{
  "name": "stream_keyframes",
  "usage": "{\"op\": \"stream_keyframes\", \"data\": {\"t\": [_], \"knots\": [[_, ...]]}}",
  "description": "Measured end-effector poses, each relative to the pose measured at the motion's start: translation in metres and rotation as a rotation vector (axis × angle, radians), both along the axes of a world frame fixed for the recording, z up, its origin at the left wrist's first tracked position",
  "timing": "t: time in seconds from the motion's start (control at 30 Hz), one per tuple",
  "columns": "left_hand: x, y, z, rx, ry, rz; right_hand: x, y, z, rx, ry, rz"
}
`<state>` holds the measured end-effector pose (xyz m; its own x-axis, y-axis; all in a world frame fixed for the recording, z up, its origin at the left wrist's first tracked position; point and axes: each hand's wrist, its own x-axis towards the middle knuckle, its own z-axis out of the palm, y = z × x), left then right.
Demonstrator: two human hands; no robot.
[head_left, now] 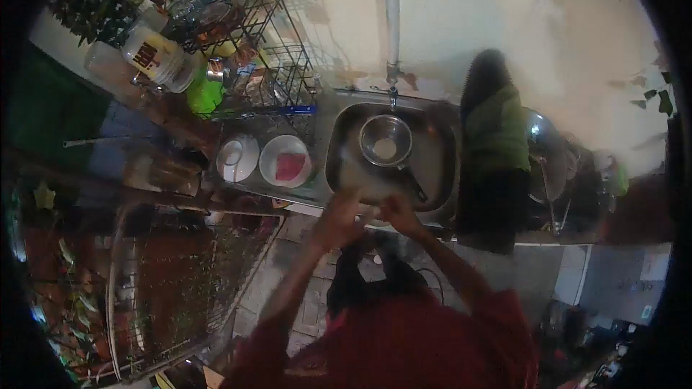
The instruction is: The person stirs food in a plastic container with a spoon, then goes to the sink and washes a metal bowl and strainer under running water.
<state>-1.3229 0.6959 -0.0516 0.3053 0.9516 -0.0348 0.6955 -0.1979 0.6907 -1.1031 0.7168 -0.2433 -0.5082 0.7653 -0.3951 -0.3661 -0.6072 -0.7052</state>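
Note:
Both hands meet over the front rim of a steel sink (440,166). My left hand (337,215) and my right hand (398,213) are blurred and nearly touch. Between them shows a small pale thing (370,210), too blurred to name or to tell which hand holds it. Just beyond the hands a small metal saucepan (386,142) sits in the basin, its dark handle (416,187) pointing toward my right hand. A tap (393,90) on a white pipe hangs above the pan. My sleeves are red.
Left of the sink stand a white bowl (237,158) and a white bowl holding something red (287,164). Behind them is a wire dish rack (267,36) with a plastic jar (153,54). A dark and green bundle (494,137) and metal pots (548,155) crowd the right side.

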Motion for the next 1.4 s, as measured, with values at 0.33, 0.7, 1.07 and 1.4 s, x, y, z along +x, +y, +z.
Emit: {"op": "stream_keyframes", "data": {"t": [0.33,0.7,1.07,1.4], "knots": [[0.031,0.270,-0.033,0.516,0.252,-0.039,-0.019,0.027,0.088,0.547,-0.915,-0.108],[0.064,0.290,-0.048,0.338,0.607,-0.104,-0.061,0.226,0.003,0.168,-0.546,-0.577],[0.076,0.279,-0.188,-0.065,-0.597,0.656,-0.063,0.235,0.003,0.177,0.079,-0.742],[0.094,0.282,-0.185,-0.877,-1.114,0.764,-0.046,0.250,-0.038,0.116,-0.801,-0.583]]}}
